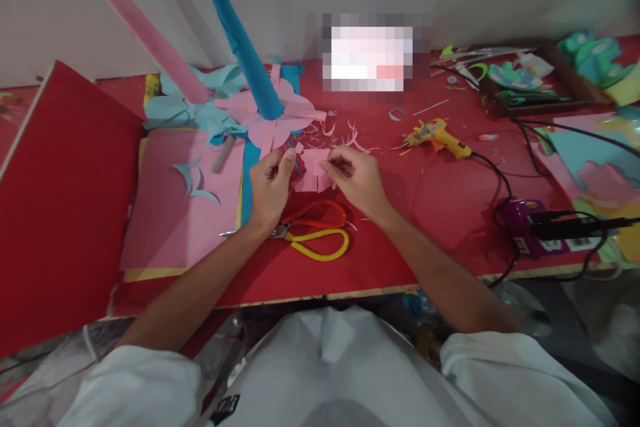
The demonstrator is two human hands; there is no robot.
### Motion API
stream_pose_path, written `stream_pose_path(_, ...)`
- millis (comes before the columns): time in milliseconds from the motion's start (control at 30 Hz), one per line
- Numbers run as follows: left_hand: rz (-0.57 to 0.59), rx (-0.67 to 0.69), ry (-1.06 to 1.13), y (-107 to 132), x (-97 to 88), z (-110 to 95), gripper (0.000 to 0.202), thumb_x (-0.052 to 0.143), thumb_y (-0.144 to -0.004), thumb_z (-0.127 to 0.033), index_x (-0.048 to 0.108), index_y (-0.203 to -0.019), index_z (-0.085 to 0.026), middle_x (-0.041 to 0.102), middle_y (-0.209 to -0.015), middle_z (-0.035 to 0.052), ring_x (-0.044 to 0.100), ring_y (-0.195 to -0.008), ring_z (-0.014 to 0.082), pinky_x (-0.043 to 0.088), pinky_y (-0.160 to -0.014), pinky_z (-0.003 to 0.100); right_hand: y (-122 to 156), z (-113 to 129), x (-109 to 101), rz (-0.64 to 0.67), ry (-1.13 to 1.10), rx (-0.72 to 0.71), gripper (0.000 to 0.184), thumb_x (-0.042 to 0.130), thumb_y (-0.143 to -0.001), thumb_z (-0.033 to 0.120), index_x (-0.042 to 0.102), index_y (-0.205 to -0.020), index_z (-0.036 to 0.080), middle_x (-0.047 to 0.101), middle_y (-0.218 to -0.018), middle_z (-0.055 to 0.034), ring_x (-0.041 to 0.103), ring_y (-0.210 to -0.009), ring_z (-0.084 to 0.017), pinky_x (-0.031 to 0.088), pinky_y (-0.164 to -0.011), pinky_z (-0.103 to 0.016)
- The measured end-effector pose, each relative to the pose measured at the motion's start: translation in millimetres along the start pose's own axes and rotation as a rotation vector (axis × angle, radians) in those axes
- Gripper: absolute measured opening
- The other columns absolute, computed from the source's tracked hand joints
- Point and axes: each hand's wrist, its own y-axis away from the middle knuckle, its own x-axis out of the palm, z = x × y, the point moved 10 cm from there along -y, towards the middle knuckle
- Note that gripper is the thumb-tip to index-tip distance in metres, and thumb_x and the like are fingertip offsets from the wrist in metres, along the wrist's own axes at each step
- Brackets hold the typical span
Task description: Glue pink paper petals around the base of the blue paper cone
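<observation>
White shirt (330,373) in the foreground, I work bare-handed at a red table (425,200), scissors (300,240) lying before me with one red handle and one yellow. Just beyond the scissors' handles sits pink paper (313,177), a small piece with flaps on its near side, between my two hands. My right hand (357,177), beyond the scissors and to their right, has thumb and fingertips pinched together on the paper's right side. My left hand (273,183), its wrist crossing over the scissors' blades, curls thumb and forefinger beside a pink scrap (299,147); whether they have clamped on it, I cannot tell. Farther beyond the scissors, thin pink shavings (330,128) lie scattered near a pink flower (265,128), where a blue tube (250,53) rises. Left of the scissors, pale blue cutouts (189,188) rest on pink sheets (170,233). Right of the scissors and farther back lies a yellow glue gun (445,137), its black cord running toward a purple box (517,213); a dark tray (545,107) stands beyond, farthest from the scissors.
</observation>
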Motion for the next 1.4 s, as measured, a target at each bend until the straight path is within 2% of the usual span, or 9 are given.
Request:
stream_pose_path(100, 0.021, 0.037, 0.030, -2, 3.2, -4, 0.041, 0.070, -0.097, -0.063, 0.067, -0.093, -0.023, 0.067, -0.090, 0.0013, 0.061, -0.080, 0.0137, 0.049, -0.072, 0.028, 0, 1, 0, -0.001, 0.008, -0.008, 0.054, 0.068, -0.089, 0.075, 0.058, -0.079, 0.024, 0.062, -0.071, 0.0000, 0.059, -0.067, -0.015, 0.047, -0.063, -0.030)
stream_pose_path(167, 0.071, 0.025, 0.044, -1, 8.7, -3, 0.038, 0.066, -0.100, -0.061, 0.070, -0.108, -0.024, 0.072, -0.105, 0.0041, 0.066, -0.091, 0.0155, 0.052, -0.079, 0.029, 0, 1, 0, 0.001, 0.017, -0.012, 0.054, 0.067, -0.090, 0.075, 0.059, -0.079, 0.023, 0.062, -0.072, -0.0002, 0.059, -0.067, -0.016, 0.048, -0.064, -0.030)
stream_pose_path(300, 0.187, -0.016, -0.023, 3, 21.0, 3, 0.042, 0.060, -0.103, -0.061, 0.070, -0.092, -0.021, 0.071, -0.089, 0.0032, 0.063, -0.080, 0.0154, 0.050, -0.075, 0.029, 0, -1, -1, -0.002, 0.015, -0.009, 0.055, 0.067, -0.089, 0.078, 0.059, -0.080, 0.024, 0.063, -0.073, -0.0009, 0.060, -0.068, -0.016, 0.048, -0.063, -0.030)
stream_pose_path(467, 0.175, 0.062, -0.080, 4, 20.0, -5, 0.042, 0.068, -0.099, -0.059, 0.068, -0.082, -0.020, 0.069, -0.080, 0.0015, 0.056, -0.070, 0.0141, 0.046, -0.067, 0.030, 0, -2, -1, 0.002, -0.004, -0.001, 0.058, 0.067, -0.087, 0.081, 0.059, -0.080, 0.024, 0.063, -0.075, -0.0013, 0.061, -0.070, -0.017, 0.048, -0.063, -0.030)
stream_pose_path(767, 0.172, 0.082, -0.082, 4, 19.0, -9, 0.042, 0.070, -0.098, -0.057, 0.066, -0.079, -0.021, 0.066, -0.076, 0.0009, 0.055, -0.069, 0.0136, 0.044, -0.067, 0.029, 2, 1, 2, 0.036, 0.007, -0.018, 0.058, 0.063, -0.090, 0.081, 0.056, -0.079, 0.024, 0.058, -0.071, -0.0002, 0.057, -0.068, -0.016, 0.047, -0.064, -0.031)
stream_pose_path(1100, 0.185, 0.096, -0.089, 5, 23.2, -12, 0.044, 0.071, -0.096, -0.060, 0.064, -0.077, -0.021, 0.062, -0.074, 0.0004, 0.050, -0.067, 0.0138, 0.043, -0.066, 0.029, 1, 0, 2, 0.026, 0.021, -0.004, 0.060, 0.064, -0.087, 0.084, 0.055, -0.078, 0.025, 0.060, -0.072, -0.0003, 0.058, -0.068, -0.017, 0.047, -0.064, -0.031)
stream_pose_path(1400, 0.187, 0.095, -0.092, 5, 22.1, -12, 0.046, 0.072, -0.095, -0.061, 0.063, -0.074, -0.020, 0.060, -0.072, -0.0003, 0.048, -0.065, 0.0132, 0.041, -0.063, 0.028, 2, 4, 2, 0.043, 0.054, -0.063, 0.058, 0.061, -0.093, 0.079, 0.055, -0.076, 0.024, 0.056, -0.068, 0.0009, 0.054, -0.066, -0.016, 0.044, -0.065, -0.031)
